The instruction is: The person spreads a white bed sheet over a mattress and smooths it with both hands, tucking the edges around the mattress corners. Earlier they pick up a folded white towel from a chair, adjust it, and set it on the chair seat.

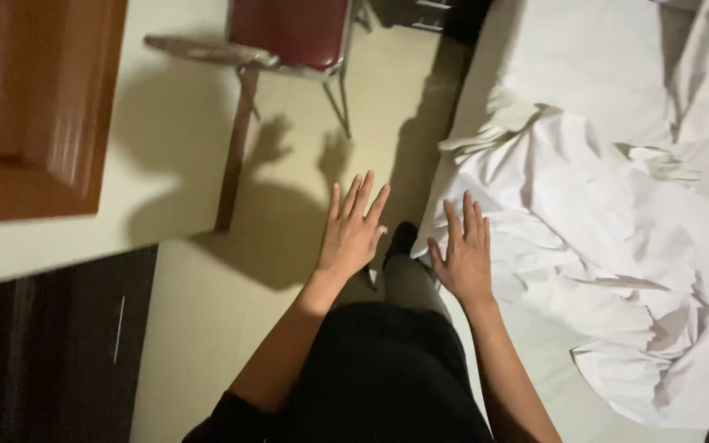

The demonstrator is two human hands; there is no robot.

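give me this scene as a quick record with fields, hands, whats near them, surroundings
left hand: left hand open, fingers spread, palm down, holding nothing, over the tiled floor
right hand: right hand open, fingers spread, holding nothing, at the edge of the rumpled white sheet
contact: cannot tell whether the right hand touches the sheet
bed: bed on the right, sheet creased and bunched
chair: red-seated chair with metal legs, at the top
door: brown wooden door at upper left
shadows: both hands' shadows fall on the floor
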